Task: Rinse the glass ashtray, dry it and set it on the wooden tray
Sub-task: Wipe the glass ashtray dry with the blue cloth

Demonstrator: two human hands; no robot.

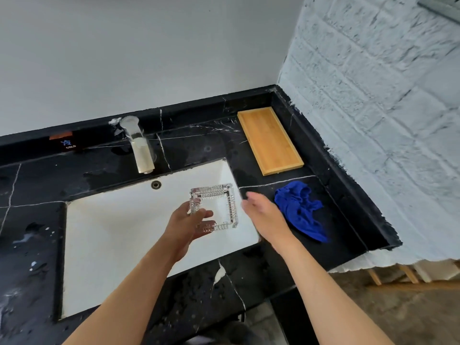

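My left hand point(190, 226) grips the square cut-glass ashtray point(219, 204) by its near-left corner and holds it above the right part of the white sink point(112, 235). Just right of the ashtray, my right hand point(263, 215) is open with its fingers apart, holding nothing and apart from the glass. A crumpled blue cloth point(300, 207) lies on the black counter right beside that hand. Behind the cloth, the wooden tray point(270, 140) rests on the counter near the back right corner with nothing on it.
A metal faucet point(139, 145) stands behind the sink with no water running from it. The black marble counter point(199, 143) is wet in patches and has a raised edge at the back and right. White walls close in behind and to the right.
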